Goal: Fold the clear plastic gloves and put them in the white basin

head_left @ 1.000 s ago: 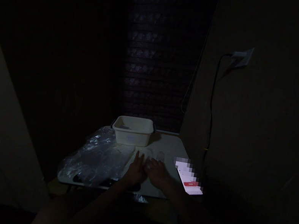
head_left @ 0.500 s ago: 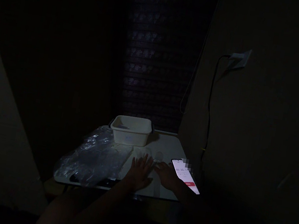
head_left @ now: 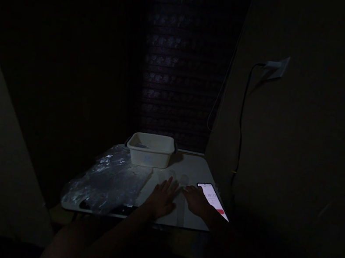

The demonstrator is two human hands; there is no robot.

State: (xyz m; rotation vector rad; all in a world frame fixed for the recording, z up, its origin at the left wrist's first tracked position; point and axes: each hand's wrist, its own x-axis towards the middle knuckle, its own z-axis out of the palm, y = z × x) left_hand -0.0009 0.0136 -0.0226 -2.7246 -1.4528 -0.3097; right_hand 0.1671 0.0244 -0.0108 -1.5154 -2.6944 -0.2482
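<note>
In the dim light my left hand (head_left: 162, 198) lies palm down on the white table (head_left: 194, 166), its fingers spread over a thin see-through plastic piece (head_left: 180, 215). Just to the right, my right hand (head_left: 196, 200) rests with fingers stretched toward the left, at the plastic's edge. A pale rounded end (head_left: 184, 179) of the plastic shows beyond the fingertips. Its exact kind is too dark to make out, and the hands hide part of it. Neither hand appears to grip anything.
Crinkled clear plastic bags (head_left: 110, 180) cover the table's left side. A white tub (head_left: 150, 158) with dark handles stands at the back, something pale inside. A lit phone (head_left: 213, 200) showing a timer lies at the right edge. A cable (head_left: 242, 123) hangs from the wall socket.
My right hand has shifted slightly right, now overlapping the phone's left edge. My left hand stays nearly in place, its fingers a little closer together.
</note>
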